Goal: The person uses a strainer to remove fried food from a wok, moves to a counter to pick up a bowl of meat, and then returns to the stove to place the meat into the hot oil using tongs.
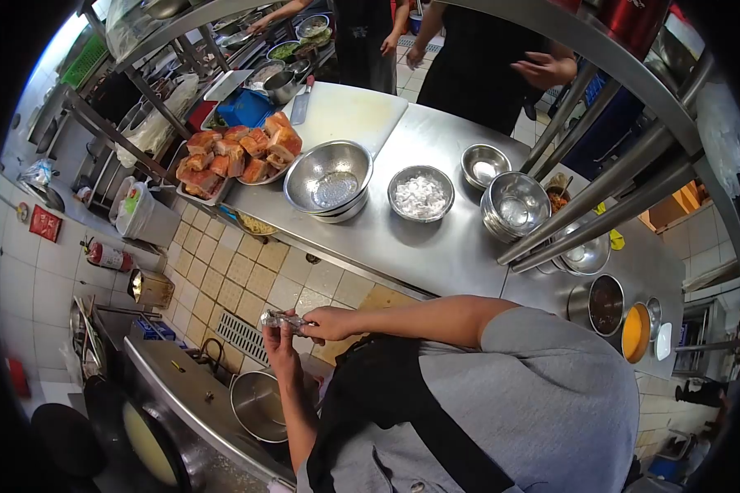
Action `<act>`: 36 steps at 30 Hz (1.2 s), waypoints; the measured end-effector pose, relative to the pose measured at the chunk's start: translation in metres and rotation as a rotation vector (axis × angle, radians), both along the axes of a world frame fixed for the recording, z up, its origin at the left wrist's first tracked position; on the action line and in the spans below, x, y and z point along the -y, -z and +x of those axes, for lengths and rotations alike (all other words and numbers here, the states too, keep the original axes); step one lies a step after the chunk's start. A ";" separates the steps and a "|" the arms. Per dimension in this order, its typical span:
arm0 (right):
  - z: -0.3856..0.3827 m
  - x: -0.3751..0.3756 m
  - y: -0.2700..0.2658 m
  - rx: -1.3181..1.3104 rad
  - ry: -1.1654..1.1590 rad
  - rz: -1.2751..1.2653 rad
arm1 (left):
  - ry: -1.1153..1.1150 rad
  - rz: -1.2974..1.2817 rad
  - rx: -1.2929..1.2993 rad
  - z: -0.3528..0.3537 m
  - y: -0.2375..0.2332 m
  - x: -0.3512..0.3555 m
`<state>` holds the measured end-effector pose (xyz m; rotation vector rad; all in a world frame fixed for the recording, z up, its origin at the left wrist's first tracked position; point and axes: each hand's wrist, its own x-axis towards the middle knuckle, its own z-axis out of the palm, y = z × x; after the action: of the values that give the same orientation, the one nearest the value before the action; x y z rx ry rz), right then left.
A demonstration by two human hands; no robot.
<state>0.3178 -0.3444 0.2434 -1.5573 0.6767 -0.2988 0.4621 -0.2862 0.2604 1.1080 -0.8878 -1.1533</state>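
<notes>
In front of my apron, a small shiny, silvery crumpled thing (282, 318) is held between both hands. Whether it is plastic film or foil, I cannot make out. My right hand (329, 323) comes from above with its fingers wrapped round the near end. At the other end, the fingers of my left hand (282, 349) are closed on it from below. Under my left forearm a large metal pot (257, 407) is partly hidden. Beyond my arms, the steel counter (370, 246) carries a bowl of white pieces (420, 195) and a perforated bowl (329, 177).
Chunks of meat (240, 154) fill trays beside a white cutting board (349, 115) with a cleaver (302, 105). Stacked bowls (518, 205) stand by shelf posts (608, 197). Two people (485, 62) are across the counter. A wok (144, 440) sits lower left.
</notes>
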 end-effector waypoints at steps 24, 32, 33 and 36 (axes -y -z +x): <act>-0.005 0.007 0.023 0.095 0.111 -0.675 | -0.064 0.422 -0.060 -0.008 0.060 0.011; -0.010 -0.007 0.035 -0.005 0.336 -0.097 | -0.069 0.026 0.616 -0.038 0.069 0.012; -0.011 -0.001 0.041 0.027 0.296 0.103 | -0.097 -0.013 0.572 -0.039 0.058 0.015; -0.010 0.012 0.021 0.158 0.365 -0.278 | 0.027 0.341 -0.167 -0.025 0.060 0.032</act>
<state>0.3080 -0.3560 0.2222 -1.6451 0.8187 -0.8095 0.4369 -0.3181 0.2001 1.2541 -0.5909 -1.4333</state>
